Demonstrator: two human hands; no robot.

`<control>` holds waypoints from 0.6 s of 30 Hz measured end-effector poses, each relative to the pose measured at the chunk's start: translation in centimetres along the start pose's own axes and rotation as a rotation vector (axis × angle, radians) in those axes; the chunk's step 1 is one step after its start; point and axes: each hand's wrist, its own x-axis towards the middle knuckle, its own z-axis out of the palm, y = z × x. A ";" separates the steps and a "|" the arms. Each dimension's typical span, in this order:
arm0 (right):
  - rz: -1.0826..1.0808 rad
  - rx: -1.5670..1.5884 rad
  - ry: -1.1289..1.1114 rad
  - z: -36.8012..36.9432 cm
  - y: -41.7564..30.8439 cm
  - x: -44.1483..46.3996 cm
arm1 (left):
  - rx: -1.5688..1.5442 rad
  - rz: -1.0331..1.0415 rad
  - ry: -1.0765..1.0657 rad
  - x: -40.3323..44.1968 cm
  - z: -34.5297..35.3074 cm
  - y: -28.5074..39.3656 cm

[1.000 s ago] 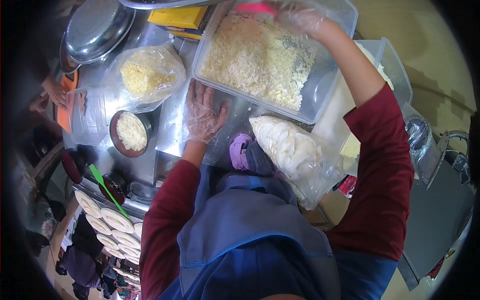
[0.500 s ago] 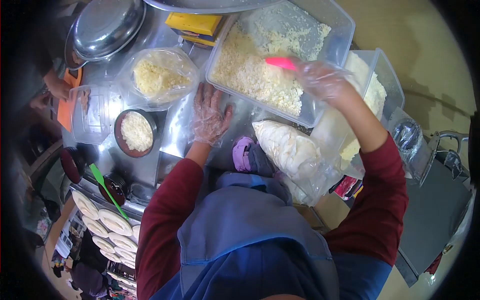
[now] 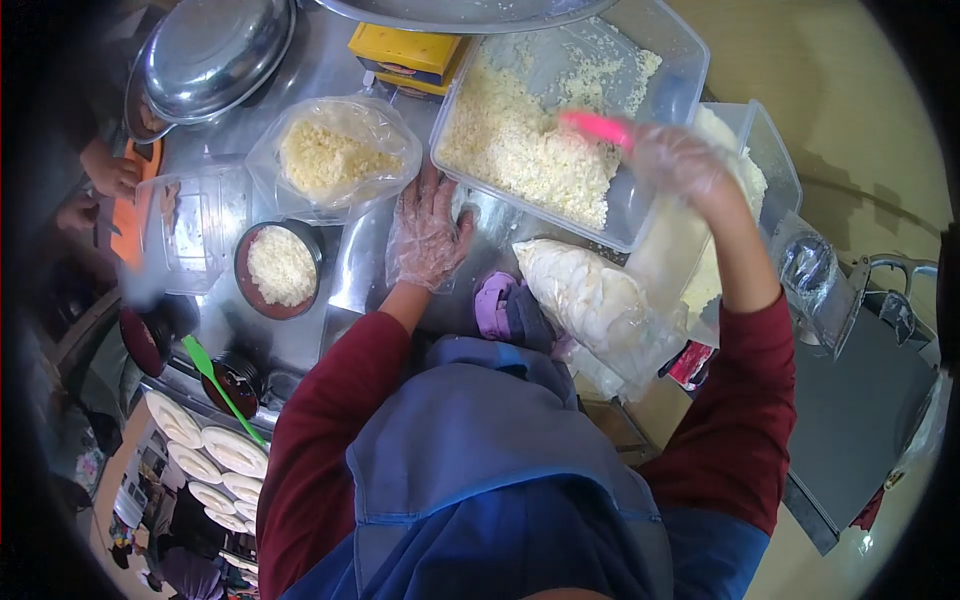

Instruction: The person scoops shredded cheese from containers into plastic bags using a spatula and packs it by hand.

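My right hand [image 3: 682, 165], in a clear plastic glove, is closed around a pink spatula [image 3: 597, 128] and blurred by motion. The spatula's head reaches over pale crumbly grated filling [image 3: 530, 150] in a large clear plastic tub [image 3: 640, 225]. Flat on the metal table, with fingers spread, lies my left hand [image 3: 430, 230], also gloved. Just beyond its fingertips sits an open plastic bag [image 3: 400, 150] of yellowish shreds [image 3: 330, 155]. A dark bowl [image 3: 243, 275] with white shreds stands to its left, and a filled piping bag [image 3: 575, 285] of white cream lies to its right.
Yellow boxes [image 3: 400, 50] stand behind the tub. A second tub [image 3: 790, 170] of white powder is on the right. At left are a clear container [image 3: 205, 230], a green spatula [image 3: 220, 380], pale oval pieces [image 3: 235, 450] and another person's hand [image 3: 115, 175] by an orange board [image 3: 130, 225].
My right hand and the pink spatula have moved right over the tub. My left hand stays flat on the table. The whole view has shifted slightly.
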 end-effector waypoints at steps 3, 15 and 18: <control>0.081 -0.024 0.241 0.3 -0.5 5.5 | 0.025 -0.012 0.014 0.1 -0.1 0.3; 0.079 0.086 0.053 -2.3 -4.3 -0.6 | 0.029 0.020 0.046 -0.2 -0.3 0.5; -0.104 0.015 0.336 1.1 0.9 2.6 | 0.005 0.036 0.076 -0.2 -0.3 0.5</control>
